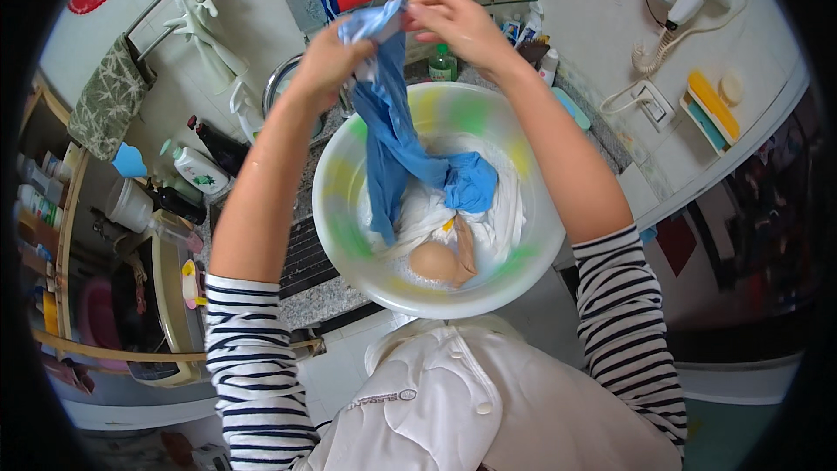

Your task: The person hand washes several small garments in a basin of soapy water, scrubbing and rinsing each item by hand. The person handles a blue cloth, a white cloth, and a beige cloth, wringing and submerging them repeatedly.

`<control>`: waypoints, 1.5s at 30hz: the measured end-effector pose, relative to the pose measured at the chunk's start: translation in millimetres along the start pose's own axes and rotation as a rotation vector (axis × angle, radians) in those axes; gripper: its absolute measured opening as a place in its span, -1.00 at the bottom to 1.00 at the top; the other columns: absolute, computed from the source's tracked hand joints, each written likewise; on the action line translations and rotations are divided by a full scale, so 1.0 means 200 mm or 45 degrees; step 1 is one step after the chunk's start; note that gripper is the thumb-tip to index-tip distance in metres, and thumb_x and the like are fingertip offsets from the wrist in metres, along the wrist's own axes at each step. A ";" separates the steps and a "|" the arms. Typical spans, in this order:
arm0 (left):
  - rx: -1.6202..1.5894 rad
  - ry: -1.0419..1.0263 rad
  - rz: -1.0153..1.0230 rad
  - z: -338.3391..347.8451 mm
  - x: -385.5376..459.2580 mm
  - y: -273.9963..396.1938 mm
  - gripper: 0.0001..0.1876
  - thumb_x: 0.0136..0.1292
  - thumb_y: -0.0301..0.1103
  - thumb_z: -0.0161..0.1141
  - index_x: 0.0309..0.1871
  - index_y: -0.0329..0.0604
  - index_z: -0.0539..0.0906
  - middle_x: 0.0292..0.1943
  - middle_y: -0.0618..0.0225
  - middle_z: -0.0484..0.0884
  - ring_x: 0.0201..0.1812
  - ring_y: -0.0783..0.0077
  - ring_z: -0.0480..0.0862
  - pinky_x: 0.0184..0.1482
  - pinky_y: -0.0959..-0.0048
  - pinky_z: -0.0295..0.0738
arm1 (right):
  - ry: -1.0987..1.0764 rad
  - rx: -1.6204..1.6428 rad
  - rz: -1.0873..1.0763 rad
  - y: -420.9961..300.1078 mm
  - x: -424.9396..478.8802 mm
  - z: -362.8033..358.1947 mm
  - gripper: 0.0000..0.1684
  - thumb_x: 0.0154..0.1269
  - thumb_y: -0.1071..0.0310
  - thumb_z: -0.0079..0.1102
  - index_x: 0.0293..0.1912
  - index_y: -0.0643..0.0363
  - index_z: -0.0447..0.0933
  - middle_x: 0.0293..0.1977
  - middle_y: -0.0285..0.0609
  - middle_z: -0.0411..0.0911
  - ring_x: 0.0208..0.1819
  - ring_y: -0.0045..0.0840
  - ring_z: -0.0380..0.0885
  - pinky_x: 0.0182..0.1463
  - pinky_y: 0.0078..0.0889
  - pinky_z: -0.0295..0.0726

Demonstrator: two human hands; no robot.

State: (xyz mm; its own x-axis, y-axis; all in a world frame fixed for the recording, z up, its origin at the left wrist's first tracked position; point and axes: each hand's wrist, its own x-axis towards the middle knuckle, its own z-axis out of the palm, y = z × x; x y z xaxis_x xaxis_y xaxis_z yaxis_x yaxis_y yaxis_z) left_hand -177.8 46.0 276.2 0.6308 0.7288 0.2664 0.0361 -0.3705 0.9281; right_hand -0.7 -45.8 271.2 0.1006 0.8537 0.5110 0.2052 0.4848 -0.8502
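My left hand (330, 59) grips the upper end of a wet blue garment (392, 124), raised above the far rim of the basin. At the garment's lighter top edge are the fingertips of my right hand (458, 26); blur hides whether they pinch it. The garment hangs down into a large plastic basin (333, 261) with green and yellow patches. White cloth (507, 209) lies soaking in sudsy water there, partly under the blue fabric. Near the front of the basin are a rounded beige cup-shaped piece (433, 261) and a beige strip (465, 252).
Around the basin runs a speckled stone counter (327, 301). Left of it stand a white bottle (199, 170) and dark bottles (219, 147); behind it, a green-capped bottle (443, 64) and a faucet (281, 82). A hair dryer (686, 3) hangs on the right wall above a socket (652, 106).
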 end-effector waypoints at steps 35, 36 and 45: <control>1.479 -0.523 -0.744 0.58 -0.45 -1.25 -0.41 0.31 0.03 -0.27 0.41 0.32 -0.04 0.44 0.24 -0.20 0.41 -0.05 -0.17 0.23 -0.27 -0.09 | -0.433 -1.579 0.214 1.29 -0.75 0.15 -0.19 0.00 0.38 0.05 0.30 -0.26 0.12 0.19 -0.07 0.22 0.21 -0.22 0.22 0.21 0.15 0.10; 1.501 -0.595 -0.792 0.59 -0.43 -1.24 -0.41 0.31 0.02 -0.26 0.41 0.32 -0.03 0.44 0.23 -0.20 0.41 -0.05 -0.17 0.23 -0.26 -0.09 | -0.467 -1.626 0.254 1.35 -0.75 0.15 -0.20 0.01 0.37 0.05 0.29 -0.27 0.13 0.19 -0.06 0.22 0.21 -0.21 0.22 0.19 0.19 0.11; 0.215 -0.323 -1.063 0.27 -0.35 -1.11 -0.28 0.17 0.22 -0.04 0.35 0.16 0.13 0.36 0.14 0.02 0.37 -0.03 0.00 0.13 -0.19 0.19 | -0.368 -1.221 0.552 1.03 -0.32 0.07 -0.55 -0.06 0.41 0.09 -0.09 -0.18 0.53 -0.05 -0.08 0.44 0.01 -0.22 0.41 -0.01 -0.23 0.44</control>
State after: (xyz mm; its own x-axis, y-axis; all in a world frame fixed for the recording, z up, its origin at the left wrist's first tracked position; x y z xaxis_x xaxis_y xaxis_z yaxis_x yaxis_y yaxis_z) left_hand -187.8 46.7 38.5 0.4997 0.6570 -0.5645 0.6624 0.1301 0.7378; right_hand 20.9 1.2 61.2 0.1409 0.9894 0.0359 0.8936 -0.1115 -0.4348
